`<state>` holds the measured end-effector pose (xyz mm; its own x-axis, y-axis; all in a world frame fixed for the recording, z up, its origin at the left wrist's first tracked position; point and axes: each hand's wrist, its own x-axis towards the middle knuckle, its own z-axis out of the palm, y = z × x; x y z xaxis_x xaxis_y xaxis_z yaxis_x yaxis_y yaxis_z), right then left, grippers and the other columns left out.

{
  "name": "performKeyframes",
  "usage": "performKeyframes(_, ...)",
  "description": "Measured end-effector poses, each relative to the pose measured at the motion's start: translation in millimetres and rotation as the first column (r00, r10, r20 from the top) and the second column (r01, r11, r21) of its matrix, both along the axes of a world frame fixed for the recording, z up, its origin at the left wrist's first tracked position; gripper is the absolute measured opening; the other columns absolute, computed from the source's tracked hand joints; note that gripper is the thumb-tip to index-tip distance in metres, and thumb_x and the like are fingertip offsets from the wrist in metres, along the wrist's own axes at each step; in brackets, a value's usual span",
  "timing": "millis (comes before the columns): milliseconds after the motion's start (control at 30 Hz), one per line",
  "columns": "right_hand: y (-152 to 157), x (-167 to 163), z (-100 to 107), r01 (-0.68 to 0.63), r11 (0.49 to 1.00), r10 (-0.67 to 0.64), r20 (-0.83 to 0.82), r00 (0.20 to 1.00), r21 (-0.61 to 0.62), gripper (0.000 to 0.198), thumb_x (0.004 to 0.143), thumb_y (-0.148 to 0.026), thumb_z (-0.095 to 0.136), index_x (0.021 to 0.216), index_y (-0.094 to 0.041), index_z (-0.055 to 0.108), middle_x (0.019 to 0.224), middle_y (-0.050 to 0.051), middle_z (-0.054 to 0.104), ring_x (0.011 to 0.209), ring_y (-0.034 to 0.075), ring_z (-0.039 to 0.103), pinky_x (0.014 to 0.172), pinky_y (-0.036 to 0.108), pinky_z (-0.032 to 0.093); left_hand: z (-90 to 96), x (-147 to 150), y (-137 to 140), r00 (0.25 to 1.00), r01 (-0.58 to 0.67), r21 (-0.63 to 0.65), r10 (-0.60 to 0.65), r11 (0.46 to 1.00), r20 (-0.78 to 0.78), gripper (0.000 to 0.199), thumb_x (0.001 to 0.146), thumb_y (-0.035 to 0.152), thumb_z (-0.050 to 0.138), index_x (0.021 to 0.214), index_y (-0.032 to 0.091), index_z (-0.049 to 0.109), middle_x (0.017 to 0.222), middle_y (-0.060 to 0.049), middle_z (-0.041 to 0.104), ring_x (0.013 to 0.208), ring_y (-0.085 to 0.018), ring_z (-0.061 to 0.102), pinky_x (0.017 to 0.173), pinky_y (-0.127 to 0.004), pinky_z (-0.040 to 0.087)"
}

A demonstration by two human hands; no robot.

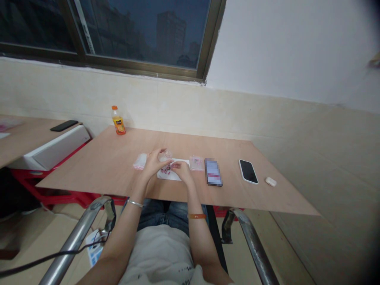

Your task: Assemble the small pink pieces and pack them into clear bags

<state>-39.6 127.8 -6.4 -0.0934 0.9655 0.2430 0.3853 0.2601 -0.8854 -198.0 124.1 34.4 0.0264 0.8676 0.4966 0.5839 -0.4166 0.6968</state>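
We hold a clear item [168, 153] in the left hand [152, 163]; whether the right hand [183, 169] grips anything, we cannot tell. Loose pink pieces [165, 170] suggest unfinished work.

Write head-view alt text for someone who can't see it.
A person's left hand curves by a small clear object while the right hand bends over pink pieces on a white sheet on a table. Plastic bags lie on either side; farther right are a lit phone, a dark phone and a white case, with a bottle at back left.
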Motion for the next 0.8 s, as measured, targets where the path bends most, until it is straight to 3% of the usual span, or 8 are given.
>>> performKeyframes(200, 0.6, -5.0, -15.9, -0.055, 0.993, 0.080, 0.255, 0.964, -0.105, 0.016, 0.067, -0.013, 0.064, 0.081, -0.016, 0.070, 0.080, 0.006, 0.070, 0.072, 0.016, 0.062, 0.064, 0.023, 0.044, -1.2, -1.0, 1.9, 0.989, 0.093, -0.059, -0.085, 0.994, 0.122, 0.055, 0.061, 0.035, 0.072, 0.109, 0.013, 0.057, 0.112, -0.012, 0.061, 0.104, -0.024, 0.056, 0.092, -0.039, 0.042)
performKeyframes(433, 2.3, -6.7, -22.4, -0.074, 0.988, 0.113, 0.314, 0.943, -0.134, 0.013, 0.068, -0.012, 0.062, 0.077, -0.017, 0.070, 0.079, 0.004, 0.068, 0.070, 0.014, 0.060, 0.063, 0.021, 0.041, 4.7, -0.9, -3.5, 0.967, 0.188, -0.086, -0.169, 0.978, 0.188, 0.053, 0.063, 0.036, 0.071, 0.109, 0.013, 0.057, 0.114, -0.012, 0.060, 0.106, -0.023, 0.055, 0.095, -0.038, 0.041)
performKeyframes(633, 4.1, -10.9, -29.2, -0.057, 0.991, 0.093, 0.311, 0.946, -0.121, 0.013, 0.070, -0.011, 0.060, 0.078, -0.015, 0.068, 0.077, 0.004, 0.067, 0.071, 0.014, 0.059, 0.065, 0.022, 0.040, 7.5, 2.7, -1.4, 0.934, 0.276, -0.160, -0.225, 0.948, 0.279, 0.040, 0.072, 0.043, 0.062, 0.096, 0.011, 0.062, 0.096, -0.010, 0.066, 0.086, -0.020, 0.061, 0.080, -0.033, 0.048)
performKeyframes(800, 6.0, -10.9, -33.0, -0.053, 0.993, 0.084, 0.318, 0.944, -0.107, 0.017, 0.069, -0.009, 0.058, 0.080, -0.016, 0.068, 0.080, 0.004, 0.067, 0.073, 0.014, 0.059, 0.067, 0.021, 0.041, 4.9, 3.1, 1.9, 0.908, 0.332, -0.167, -0.267, 0.928, 0.323, 0.039, 0.075, 0.045, 0.058, 0.092, 0.011, 0.063, 0.091, -0.010, 0.067, 0.084, -0.019, 0.061, 0.076, -0.031, 0.048)
